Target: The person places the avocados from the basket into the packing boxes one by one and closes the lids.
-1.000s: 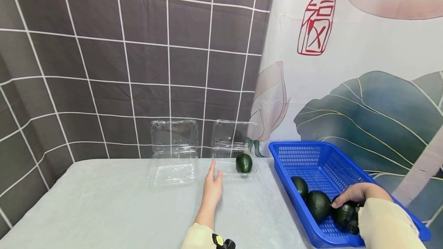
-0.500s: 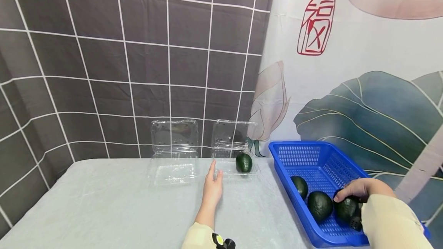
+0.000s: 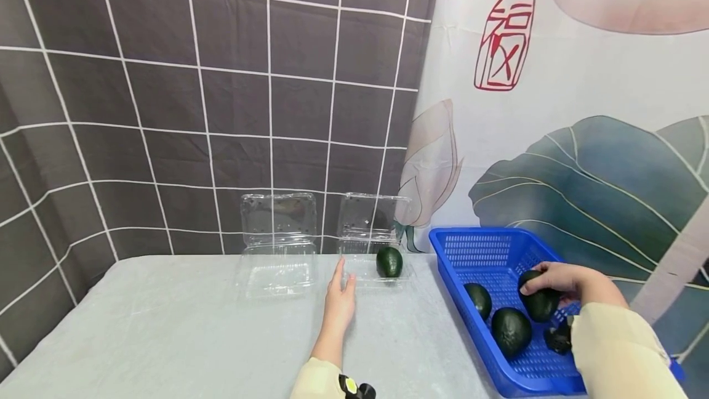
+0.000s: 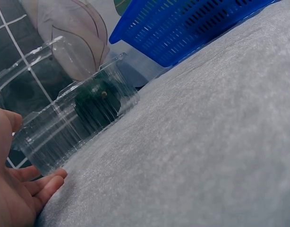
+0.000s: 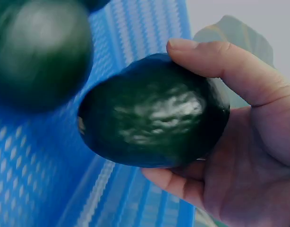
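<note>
My right hand [image 3: 565, 282] grips a dark green avocado [image 5: 154, 111] between thumb and fingers, over the blue basket [image 3: 460, 319]. Two more avocados, one near the wall [image 3: 478, 300] and one nearer me [image 3: 511, 332], lie inside along the basket's left side. My left hand [image 3: 340, 306], fingers extended, is at the near left corner of a clear plastic clamshell box [image 4: 55, 127], its fingertips at the box's wall. That box stands with its lid raised and holds one avocado [image 3: 389, 262] on its right side.
A second clear clamshell box [image 3: 279, 273], lid up, stands to the left with nothing visible in it. Both boxes sit at the far edge of the grey table [image 3: 183, 325], close to a dark checked curtain [image 3: 166, 97]. A printed white cloth [image 3: 454, 48] hangs at the right.
My right hand has lifted an avocado from the near right part of the basket and shifted it away from me. The left hand stays in place.
</note>
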Demonstrator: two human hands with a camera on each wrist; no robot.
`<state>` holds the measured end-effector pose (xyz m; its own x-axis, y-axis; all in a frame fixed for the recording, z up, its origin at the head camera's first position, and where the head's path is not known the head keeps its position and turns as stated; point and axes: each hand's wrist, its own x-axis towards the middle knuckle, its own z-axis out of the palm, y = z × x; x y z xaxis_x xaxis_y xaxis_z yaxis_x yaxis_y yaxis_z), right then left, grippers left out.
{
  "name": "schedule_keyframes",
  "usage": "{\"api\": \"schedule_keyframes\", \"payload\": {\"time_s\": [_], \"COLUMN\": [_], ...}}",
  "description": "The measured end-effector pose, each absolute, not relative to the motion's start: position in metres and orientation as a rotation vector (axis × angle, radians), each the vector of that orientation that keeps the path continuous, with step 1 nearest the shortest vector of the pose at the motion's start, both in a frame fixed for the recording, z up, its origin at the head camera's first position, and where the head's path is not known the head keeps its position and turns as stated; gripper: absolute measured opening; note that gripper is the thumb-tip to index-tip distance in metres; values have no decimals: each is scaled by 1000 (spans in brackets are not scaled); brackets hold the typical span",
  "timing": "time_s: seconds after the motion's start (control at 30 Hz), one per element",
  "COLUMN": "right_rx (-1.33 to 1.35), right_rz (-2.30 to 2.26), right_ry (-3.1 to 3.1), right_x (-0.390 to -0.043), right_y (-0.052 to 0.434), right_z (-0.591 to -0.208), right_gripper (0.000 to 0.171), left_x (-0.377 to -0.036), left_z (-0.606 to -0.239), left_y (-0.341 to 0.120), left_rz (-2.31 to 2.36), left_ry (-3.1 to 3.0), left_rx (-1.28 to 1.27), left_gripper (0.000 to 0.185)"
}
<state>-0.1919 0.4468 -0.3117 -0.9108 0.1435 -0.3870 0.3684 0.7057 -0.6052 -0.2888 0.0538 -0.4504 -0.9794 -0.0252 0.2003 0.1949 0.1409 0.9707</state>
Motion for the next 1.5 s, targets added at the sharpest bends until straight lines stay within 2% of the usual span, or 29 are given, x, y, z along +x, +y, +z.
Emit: {"api": "schedule_keyframes", "payload": {"time_s": [0.47,1.13,1.5], "right_rx": [187,180,128], "right_rz": [-1154,-1428,-1472], "right_ry": [2854,2871,2869], "right_x": [-222,-262,-280], "right_y": [413,347,317], "right_z": [-307,-292,-294], "right_gripper": [80,82,72], "left_x": [-287,-287,-289], "left_z": [-450,-449,-449], "left_y": [53,53,54], "left_rz": [-1957,-1953,-1961], "left_ry": [-2210,-2213,-2209], "left_rx": [-178,-185,-182], "left_gripper": [47,47,47]}}
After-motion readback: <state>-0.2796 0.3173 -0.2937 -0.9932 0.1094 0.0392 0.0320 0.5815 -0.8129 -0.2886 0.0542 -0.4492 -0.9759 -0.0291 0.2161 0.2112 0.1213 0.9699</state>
